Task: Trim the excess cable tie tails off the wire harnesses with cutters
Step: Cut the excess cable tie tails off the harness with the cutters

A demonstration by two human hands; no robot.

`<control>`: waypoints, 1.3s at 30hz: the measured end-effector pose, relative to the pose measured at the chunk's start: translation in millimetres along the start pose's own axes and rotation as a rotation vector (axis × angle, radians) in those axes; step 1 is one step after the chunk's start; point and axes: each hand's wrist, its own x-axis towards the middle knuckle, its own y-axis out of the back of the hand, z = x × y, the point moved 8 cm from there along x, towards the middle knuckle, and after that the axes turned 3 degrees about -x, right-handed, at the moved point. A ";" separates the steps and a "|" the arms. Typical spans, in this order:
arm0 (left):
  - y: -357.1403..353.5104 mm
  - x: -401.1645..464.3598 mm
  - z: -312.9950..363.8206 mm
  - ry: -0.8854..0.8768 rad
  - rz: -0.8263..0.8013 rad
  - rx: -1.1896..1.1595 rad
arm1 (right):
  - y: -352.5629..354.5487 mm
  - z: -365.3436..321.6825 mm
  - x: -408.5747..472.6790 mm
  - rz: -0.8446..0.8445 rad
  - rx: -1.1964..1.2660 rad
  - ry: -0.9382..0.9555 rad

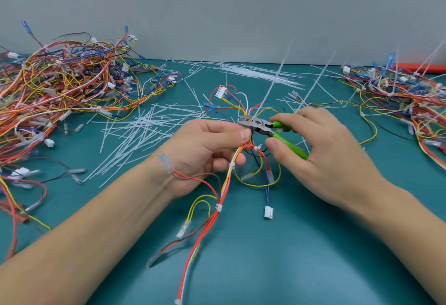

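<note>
I have my left hand (pixel 205 145) pinching the limp, light wire harness (pixel 224 189) near its tied trunk above the green mat (pixel 313 244), while my right hand (pixel 321 145) grips the cutters (pixel 260 127), blades seemingly slightly parted beside a stiff tie tail (pixel 277 75).

Plastic everywhere, and one bit of steel

The cutters (pixel 263 127) show dull grey metal at the head and glossy green plastic on the handles; the wire harness (pixel 224 191) wears smooth, shiny plastic insulation, the cut tie tails (pixel 135 131) look translucent white plastic, and the teal mat (pixel 289 256) is matt and smooth.
</note>
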 end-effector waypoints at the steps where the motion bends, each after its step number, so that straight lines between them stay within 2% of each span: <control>1: 0.8 -0.3 2.1 -0.021 0.006 0.025 | 0.5 -1.2 -0.4 0.005 -0.007 0.001; 7: 7.1 -2.8 12.3 -0.121 0.079 0.164 | 2.4 -7.6 -1.7 0.042 -0.052 0.011; 11: 7.2 -3.7 14.1 -0.139 0.107 0.173 | 1.2 -8.9 -3.2 0.034 -0.015 -0.032; 14: 3.9 -5.3 14.7 -0.139 0.106 0.176 | -2.0 -5.5 -3.5 -0.005 0.054 -0.075; 31: 5.4 -3.6 10.2 -0.080 0.093 0.124 | -3.7 -6.3 -2.2 0.050 0.029 -0.007; 39: 6.3 -1.9 6.5 -0.063 0.079 0.127 | -5.6 -3.8 -2.6 0.020 0.043 -0.039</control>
